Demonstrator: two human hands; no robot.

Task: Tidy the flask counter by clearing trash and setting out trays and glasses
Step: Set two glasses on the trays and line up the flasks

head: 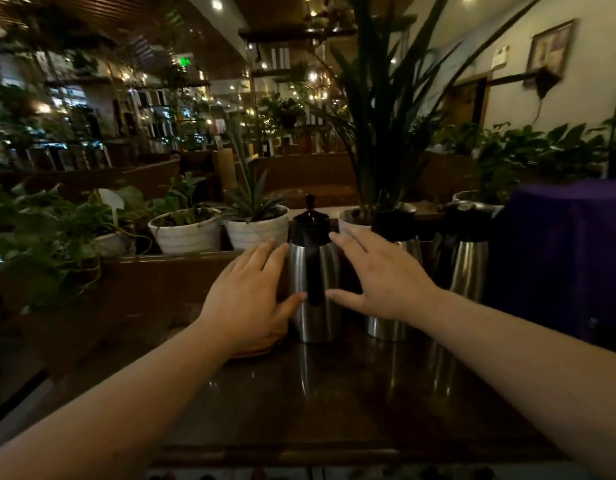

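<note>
Three steel flasks with black lids stand in a row on the dark wooden counter [334, 403]. The nearest flask [311, 271] stands between my two hands, its black handle facing me. My left hand [251, 296] is spread beside its left wall, thumb tip touching the steel. My right hand [379, 275] is spread at its right side, thumb close to the handle, fingers apart. A second flask [400, 244] is partly hidden behind my right hand. The third flask [467, 258] stands further right. A brownish round thing [261, 348] lies under my left hand, mostly hidden.
White plant pots [187, 232] [258, 230] line a wooden ledge behind the counter, with a tall leafy plant [386, 133] behind the flasks. A large purple object [569, 265] stands at the right. Leafy vines [53, 244] fill the left.
</note>
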